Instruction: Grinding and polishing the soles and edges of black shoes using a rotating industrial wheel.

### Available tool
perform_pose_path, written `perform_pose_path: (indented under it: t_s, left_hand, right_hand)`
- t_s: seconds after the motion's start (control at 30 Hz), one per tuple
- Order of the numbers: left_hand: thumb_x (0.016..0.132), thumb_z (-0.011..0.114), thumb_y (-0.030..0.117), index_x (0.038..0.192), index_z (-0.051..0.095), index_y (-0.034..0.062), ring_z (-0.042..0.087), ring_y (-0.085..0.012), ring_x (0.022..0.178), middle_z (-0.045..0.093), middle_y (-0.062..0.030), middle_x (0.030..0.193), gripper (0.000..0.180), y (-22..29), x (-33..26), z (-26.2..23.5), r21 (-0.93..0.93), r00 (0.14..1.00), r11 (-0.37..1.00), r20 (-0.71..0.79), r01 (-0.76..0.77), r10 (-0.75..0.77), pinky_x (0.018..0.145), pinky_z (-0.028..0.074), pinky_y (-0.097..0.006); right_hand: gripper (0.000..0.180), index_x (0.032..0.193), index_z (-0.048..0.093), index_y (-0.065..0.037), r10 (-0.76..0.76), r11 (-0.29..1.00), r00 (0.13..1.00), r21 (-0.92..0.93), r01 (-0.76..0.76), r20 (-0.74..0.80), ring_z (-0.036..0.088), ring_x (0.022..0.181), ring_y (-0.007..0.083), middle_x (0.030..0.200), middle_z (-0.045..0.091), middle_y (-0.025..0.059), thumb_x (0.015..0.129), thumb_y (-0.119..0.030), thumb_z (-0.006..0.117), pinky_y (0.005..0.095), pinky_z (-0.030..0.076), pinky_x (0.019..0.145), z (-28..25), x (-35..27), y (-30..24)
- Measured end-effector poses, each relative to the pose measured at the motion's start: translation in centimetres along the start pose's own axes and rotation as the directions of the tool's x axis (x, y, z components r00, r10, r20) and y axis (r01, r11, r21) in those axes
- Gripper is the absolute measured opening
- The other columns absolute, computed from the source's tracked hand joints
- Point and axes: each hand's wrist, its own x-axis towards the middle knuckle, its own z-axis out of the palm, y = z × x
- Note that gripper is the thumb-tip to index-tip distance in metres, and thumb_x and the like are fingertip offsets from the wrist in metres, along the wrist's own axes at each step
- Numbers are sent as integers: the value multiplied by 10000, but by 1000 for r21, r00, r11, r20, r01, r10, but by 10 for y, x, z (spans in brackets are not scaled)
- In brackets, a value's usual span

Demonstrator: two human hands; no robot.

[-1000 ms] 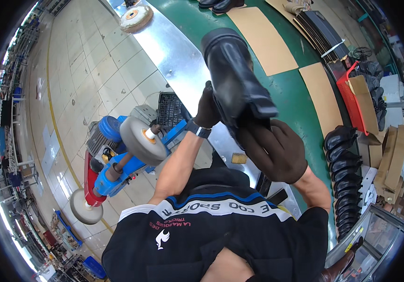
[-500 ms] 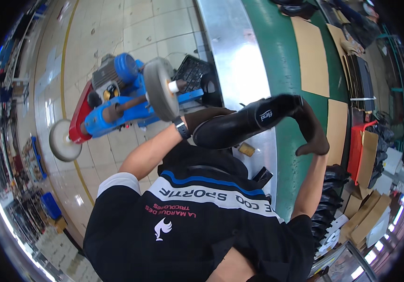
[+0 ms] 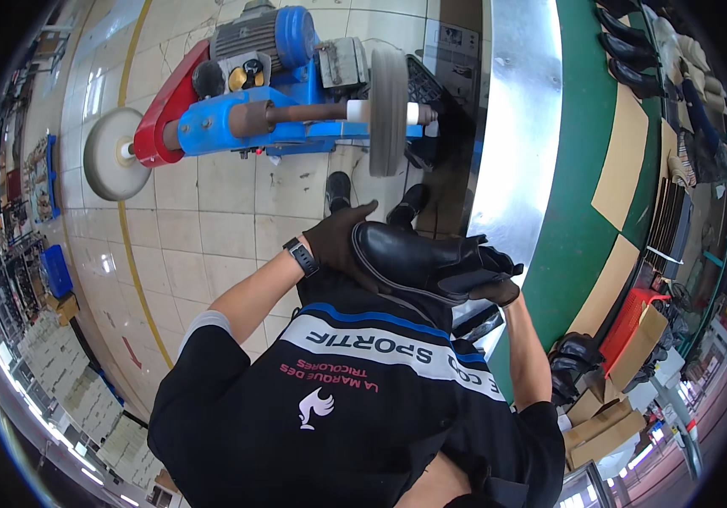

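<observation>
A black ankle boot (image 3: 410, 254) is held in front of my body, its toe toward the left and its shaft toward the right. My left hand (image 3: 332, 243), in a dark brown glove, is closed around the toe end, with the thumb sticking out above it. At the heel and shaft end, my right hand (image 3: 499, 293), gloved alike, grips the boot from the right; some of its fingers are hidden behind the boot. Beyond the boot stands a blue and red buffing machine, its grey wheel (image 3: 388, 110) apart from the boot.
The machine's paler second wheel (image 3: 116, 154) is at the left, and its motor (image 3: 249, 41) at the back. To the right run a shiny metal ledge (image 3: 516, 127) and a green work surface (image 3: 577, 161) bearing cardboard sheets (image 3: 622, 157). Several black boots (image 3: 630, 49) stand far right.
The boot has rolled over and come lower. My right hand, open beside the shaft before, now grips the heel end. The view has swung so that the machine sits farther right and up.
</observation>
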Motion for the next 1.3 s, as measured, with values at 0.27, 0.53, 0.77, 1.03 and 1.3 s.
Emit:
perform_pose_path:
  t_s: [0.27,0.53,0.77,1.03,1.3]
  left_hand:
    - [908,325,409,1274,332,-28,490,-317,1083,457,-236,1201,570,-30,49,4,-980,878,-200,91,-6,-470,944,394,-417]
    - [841,195,644,1237,411,-50,481,-318,1090,503,-188,1208,828,-58,102,-13,-950,897,-311,132,-7,-423,994,316,-418]
    - [791,166,736,1260,438,80,486,-286,1110,514,-132,1209,851,-111,155,-26,-991,880,-103,125,87,-459,973,339,-421]
    - [841,211,666,1314,296,-36,361,-260,1235,386,-169,1333,850,-129,119,-8,-984,992,-129,124,125,18,1060,222,-397]
    - [862,287,602,1273,330,-65,463,-286,1141,478,-200,1230,785,-63,76,-17,-949,949,-277,217,149,-230,992,325,-394]
  right_hand:
    - [514,1142,530,-55,315,732,946,654,-193,-73,573,898,148,970,606,68,640,-39,637,322,461,833,84,1,12]
    - [338,1051,541,-25,258,371,878,881,295,-402,566,930,223,969,598,115,761,-200,536,349,440,855,153,86,-67]
    - [293,958,552,-56,193,183,916,931,317,-350,581,808,198,899,600,77,756,-267,572,359,476,751,135,178,-21]
    - [336,989,600,-48,98,855,695,417,307,-712,559,924,182,952,605,94,703,-212,663,325,444,830,174,110,22]
    - [672,1283,417,-90,-271,900,772,-437,-10,-575,487,1057,342,1186,477,210,670,-197,673,400,391,894,170,65,-78]
